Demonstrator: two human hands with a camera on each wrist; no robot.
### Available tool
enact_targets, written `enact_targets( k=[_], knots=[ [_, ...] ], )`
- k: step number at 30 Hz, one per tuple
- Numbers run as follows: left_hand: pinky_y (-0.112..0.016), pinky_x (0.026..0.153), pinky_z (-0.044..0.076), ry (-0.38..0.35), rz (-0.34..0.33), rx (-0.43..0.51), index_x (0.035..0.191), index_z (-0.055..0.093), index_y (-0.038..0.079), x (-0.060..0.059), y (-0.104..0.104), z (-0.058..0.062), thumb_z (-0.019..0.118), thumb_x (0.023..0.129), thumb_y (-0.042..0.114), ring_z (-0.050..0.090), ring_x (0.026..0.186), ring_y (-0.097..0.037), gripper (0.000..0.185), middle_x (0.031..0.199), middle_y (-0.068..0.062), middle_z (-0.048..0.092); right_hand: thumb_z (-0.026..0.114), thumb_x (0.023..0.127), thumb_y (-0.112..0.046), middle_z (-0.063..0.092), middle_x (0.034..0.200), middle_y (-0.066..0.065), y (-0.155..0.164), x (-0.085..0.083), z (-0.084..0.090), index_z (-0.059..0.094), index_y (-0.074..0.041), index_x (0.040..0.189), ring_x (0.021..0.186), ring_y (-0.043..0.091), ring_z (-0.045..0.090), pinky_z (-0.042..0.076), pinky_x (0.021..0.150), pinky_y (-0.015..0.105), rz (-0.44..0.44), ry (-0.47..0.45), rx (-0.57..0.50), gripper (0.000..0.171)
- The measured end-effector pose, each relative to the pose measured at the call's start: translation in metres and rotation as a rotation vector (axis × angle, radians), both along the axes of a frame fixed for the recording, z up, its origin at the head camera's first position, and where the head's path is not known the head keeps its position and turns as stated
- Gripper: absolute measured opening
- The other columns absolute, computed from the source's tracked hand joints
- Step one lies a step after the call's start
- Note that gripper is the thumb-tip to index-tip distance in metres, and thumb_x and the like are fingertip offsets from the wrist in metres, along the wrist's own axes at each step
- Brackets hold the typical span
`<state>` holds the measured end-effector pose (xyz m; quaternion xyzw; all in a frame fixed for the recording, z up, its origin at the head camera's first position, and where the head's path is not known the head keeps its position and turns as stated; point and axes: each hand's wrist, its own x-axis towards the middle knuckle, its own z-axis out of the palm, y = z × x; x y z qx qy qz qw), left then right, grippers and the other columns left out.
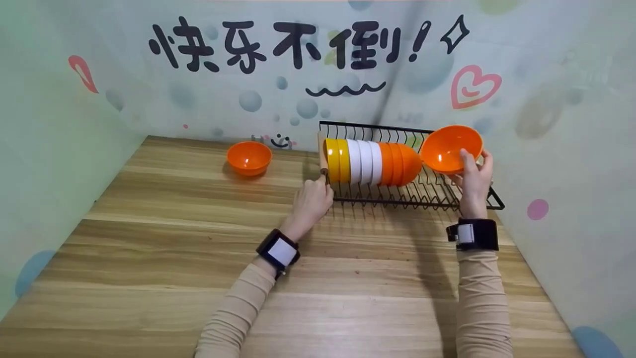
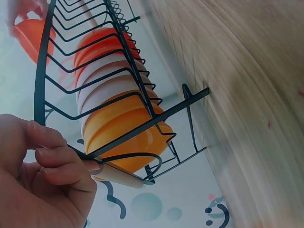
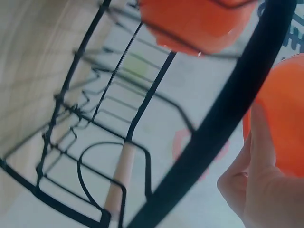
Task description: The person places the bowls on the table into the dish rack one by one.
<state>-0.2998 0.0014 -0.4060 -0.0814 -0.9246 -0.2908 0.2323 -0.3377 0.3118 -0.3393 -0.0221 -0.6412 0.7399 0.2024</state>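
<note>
Now steadying the rack [image 1: 422, 196] by its end, left hand [image 1: 312, 199] curled round the handle [image 1: 323, 156], right hand [image 1: 474, 179] pinching an orange bowl [image 1: 449, 147] above the empty slots.

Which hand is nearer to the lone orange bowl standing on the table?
Left. The left hand grips the rack's left end, right of that lone orange bowl; the right hand holds another orange bowl over the rack's far end.

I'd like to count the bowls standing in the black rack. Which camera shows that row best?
The head view: the row of bowls shows whole in the rack, yellow, white, then orange. The left wrist view shows the row from beneath, through wires. The right wrist view catches only one orange bowl's edge.
</note>
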Motion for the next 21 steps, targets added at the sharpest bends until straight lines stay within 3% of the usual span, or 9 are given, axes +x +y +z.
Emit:
enact_targets(
  k=[4, 11, 17, 21],
  knots=[
    [-0.045, 0.055, 0.051, -0.017, -0.01, 0.004, 0.105, 0.065, -0.005, 0.0, 0.0, 0.001, 0.052, 0.093, 0.015, 0.066, 0.066, -0.033, 0.027, 0.079, -0.022, 0.068, 0.059, 0.091, -0.037, 0.048, 0.105, 0.001, 0.002, -0.005, 0.005, 0.034, -0.02, 0.142, 0.089, 0.012, 0.059, 0.054, 0.069, 0.016, -0.098, -0.034, 0.171, 0.06],
    [-0.041, 0.053, 0.05, -0.021, -0.022, 0.017, 0.108, 0.064, -0.007, -0.001, -0.002, 0.001, 0.052, 0.093, 0.014, 0.064, 0.062, -0.03, 0.029, 0.075, -0.02, 0.066, 0.058, 0.089, -0.045, 0.055, 0.107, 0.002, 0.0, -0.016, 0.008, 0.038, -0.021, 0.141, 0.084, 0.007, 0.057, 0.048, 0.068, 0.017, -0.236, -0.043, 0.499, 0.061],
    [-0.042, 0.053, 0.05, -0.023, -0.015, 0.009, 0.108, 0.065, -0.006, -0.001, -0.002, 0.002, 0.051, 0.094, 0.015, 0.064, 0.063, -0.031, 0.029, 0.077, -0.021, 0.067, 0.058, 0.086, -0.05, 0.045, 0.096, -0.002, 0.0, -0.027, 0.007, 0.041, -0.019, 0.14, 0.082, 0.008, 0.048, 0.042, 0.065, 0.019, -0.308, -0.039, 0.645, 0.065],
    [-0.042, 0.054, 0.051, -0.022, -0.011, -0.003, 0.11, 0.064, -0.006, -0.001, -0.003, 0.003, 0.051, 0.094, 0.015, 0.065, 0.063, -0.03, 0.03, 0.078, -0.021, 0.068, 0.058, 0.085, -0.053, 0.044, 0.103, 0.004, -0.002, -0.035, 0.007, 0.043, -0.019, 0.139, 0.09, 0.017, 0.044, 0.039, 0.072, 0.027, -0.357, -0.035, 0.734, 0.066]
  ],
)
